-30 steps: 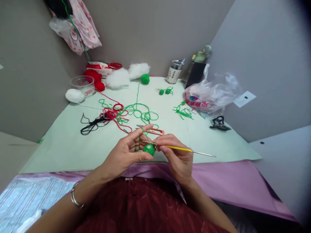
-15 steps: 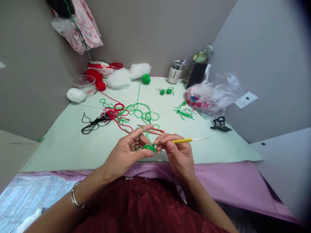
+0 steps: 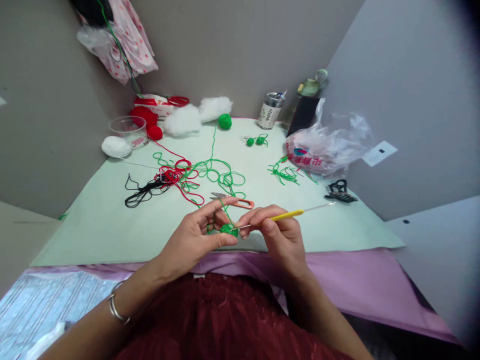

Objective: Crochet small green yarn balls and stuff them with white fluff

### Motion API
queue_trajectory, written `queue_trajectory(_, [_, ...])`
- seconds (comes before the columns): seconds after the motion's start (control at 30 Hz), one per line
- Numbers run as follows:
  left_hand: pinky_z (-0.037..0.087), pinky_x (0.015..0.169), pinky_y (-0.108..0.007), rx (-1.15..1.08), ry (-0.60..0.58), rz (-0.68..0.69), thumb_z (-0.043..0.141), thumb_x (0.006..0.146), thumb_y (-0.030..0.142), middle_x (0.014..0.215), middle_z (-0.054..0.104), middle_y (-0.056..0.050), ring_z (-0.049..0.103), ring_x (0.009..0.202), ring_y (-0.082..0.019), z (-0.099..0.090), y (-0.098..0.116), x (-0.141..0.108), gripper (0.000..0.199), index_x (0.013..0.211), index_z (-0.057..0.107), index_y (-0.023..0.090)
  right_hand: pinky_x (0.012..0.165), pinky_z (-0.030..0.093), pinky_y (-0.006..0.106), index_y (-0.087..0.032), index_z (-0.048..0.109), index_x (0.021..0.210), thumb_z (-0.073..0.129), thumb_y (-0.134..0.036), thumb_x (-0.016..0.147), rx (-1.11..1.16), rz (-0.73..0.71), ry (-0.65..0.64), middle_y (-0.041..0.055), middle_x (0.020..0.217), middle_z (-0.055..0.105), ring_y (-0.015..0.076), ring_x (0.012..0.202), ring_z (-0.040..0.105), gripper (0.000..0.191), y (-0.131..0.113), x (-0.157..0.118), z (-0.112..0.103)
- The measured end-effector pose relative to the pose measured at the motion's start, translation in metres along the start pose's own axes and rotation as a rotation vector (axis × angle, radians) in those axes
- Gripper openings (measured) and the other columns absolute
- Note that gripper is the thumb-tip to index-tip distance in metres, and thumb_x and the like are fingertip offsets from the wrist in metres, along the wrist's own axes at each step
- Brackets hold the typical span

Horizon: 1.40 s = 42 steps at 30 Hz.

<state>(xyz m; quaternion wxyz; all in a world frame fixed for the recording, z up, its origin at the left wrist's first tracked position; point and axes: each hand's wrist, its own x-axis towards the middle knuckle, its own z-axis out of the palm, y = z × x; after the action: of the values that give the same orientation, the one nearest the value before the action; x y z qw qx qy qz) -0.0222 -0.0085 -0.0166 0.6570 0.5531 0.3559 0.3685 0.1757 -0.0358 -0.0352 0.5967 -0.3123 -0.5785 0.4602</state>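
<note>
My left hand (image 3: 198, 231) pinches a small round green crochet piece (image 3: 229, 229) between thumb and fingers. Green yarn (image 3: 225, 206) runs over its raised index finger and down to the piece. In my right hand (image 3: 279, 235) is a crochet hook (image 3: 288, 215) with a yellow handle, held like a pen. Its thin metal tip touches the top of the green piece; whether the tip sits inside a stitch I cannot tell. Just beyond my left fingers lie orange-handled thread snips (image 3: 243, 203), partly hidden by that hand.
Tangled green yarn (image 3: 213, 175), red yarn (image 3: 176, 172) and black yarn (image 3: 144, 194) lie ahead. Behind are white stuffing (image 3: 183, 121), a green yarn ball (image 3: 225, 121) and a clear tub (image 3: 129, 132). To the right are a plastic bag (image 3: 322, 150) and a black hair claw (image 3: 340, 192).
My right hand has shifted slightly right, and the hook is tilted more steeply, its rear end higher and farther right. My left hand stays almost still with the green piece.
</note>
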Motion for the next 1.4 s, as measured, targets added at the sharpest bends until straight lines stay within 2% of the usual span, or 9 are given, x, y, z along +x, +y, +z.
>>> queue_trajectory(0.27, [0.043,0.088,-0.030,0.121,0.200,0.074,0.088,0.074,0.031,0.084,0.059,0.002,0.057,0.084,-0.016,0.008,-0.007,-0.001,0.066,0.136,0.066,0.028,0.088,0.061,0.037,-0.023,0.071,0.112,0.052,-0.014,0.101,-0.491,-0.298,-0.136,0.0072,0.105,0.078,0.0193,0.100,0.074,0.023,-0.007,-0.003,0.002])
queue_trajectory(0.4, [0.044,0.088,-0.028,0.165,0.287,0.145,0.087,0.075,0.032,0.083,0.057,0.002,0.055,0.082,-0.016,0.013,-0.011,-0.004,0.062,0.134,0.068,0.028,0.083,0.063,0.036,-0.024,0.066,0.124,0.053,-0.011,0.099,-0.673,-0.501,-0.147,0.0106,0.110,0.077,0.0207,0.102,0.074,0.031,0.000,-0.006,0.005])
queue_trajectory(0.6, [0.045,0.095,-0.028,0.113,0.224,0.167,0.073,0.091,0.033,0.101,0.064,-0.001,0.059,0.098,-0.018,0.014,-0.016,-0.012,0.051,0.141,0.062,0.032,0.082,0.066,0.033,-0.029,0.072,0.121,0.066,-0.014,0.094,-0.966,-0.636,-0.086,0.0102,0.112,0.078,0.0217,0.105,0.075,0.031,-0.008,-0.010,0.009])
queue_trajectory(0.73, [0.045,0.100,-0.028,-0.007,0.160,0.126,0.066,0.096,0.036,0.110,0.065,-0.002,0.059,0.109,-0.018,0.017,-0.015,-0.014,0.047,0.143,0.061,0.034,0.082,0.067,0.037,-0.032,0.073,0.122,0.066,-0.013,0.094,-1.003,-0.651,-0.023,0.0084,0.114,0.078,0.0232,0.105,0.075,0.035,-0.007,-0.016,0.007])
queue_trajectory(0.93, [0.047,0.086,-0.023,-0.389,0.067,-0.092,0.084,0.080,0.030,0.101,0.059,-0.001,0.059,0.095,-0.014,0.015,-0.008,-0.007,0.068,0.144,0.059,0.030,0.085,0.065,0.034,-0.024,0.073,0.121,0.071,-0.004,0.087,-1.018,-0.763,-0.012,0.0096,0.114,0.076,0.0227,0.104,0.073,0.040,0.004,-0.019,0.005])
queue_trajectory(1.07, [0.047,0.088,-0.024,-0.474,-0.063,-0.174,0.088,0.075,0.028,0.104,0.060,-0.002,0.059,0.098,-0.015,0.010,-0.006,-0.002,0.076,0.146,0.058,0.029,0.079,0.065,0.033,-0.024,0.071,0.120,0.059,-0.012,0.098,-0.827,-0.685,-0.005,0.0086,0.108,0.076,0.0200,0.099,0.073,0.028,0.003,-0.010,0.008])
queue_trajectory(1.13, [0.046,0.092,-0.024,-0.384,0.007,-0.112,0.089,0.075,0.026,0.103,0.059,-0.001,0.058,0.101,-0.015,0.010,-0.008,-0.002,0.079,0.147,0.056,0.030,0.076,0.064,0.032,-0.024,0.071,0.117,0.055,-0.014,0.101,-0.743,-0.601,0.010,0.0075,0.100,0.075,0.0182,0.091,0.073,0.025,0.002,-0.006,0.011])
queue_trajectory(1.23, [0.046,0.089,-0.022,-0.292,0.161,-0.024,0.088,0.077,0.025,0.100,0.057,0.001,0.057,0.098,-0.013,0.015,-0.013,-0.003,0.078,0.147,0.055,0.030,0.080,0.064,0.034,-0.024,0.072,0.119,0.061,-0.010,0.096,-0.908,-0.608,0.053,0.0093,0.100,0.074,0.0200,0.094,0.072,0.029,0.004,-0.009,0.015])
queue_trajectory(1.4, [0.046,0.082,-0.022,-0.569,0.037,-0.182,0.083,0.082,0.037,0.104,0.061,-0.003,0.056,0.088,-0.012,0.021,-0.015,-0.005,0.070,0.145,0.058,0.023,0.084,0.063,0.035,-0.028,0.066,0.137,0.064,-0.006,0.093,-0.894,-0.675,0.102,0.0105,0.113,0.074,0.0226,0.105,0.071,0.049,0.016,-0.019,0.016])
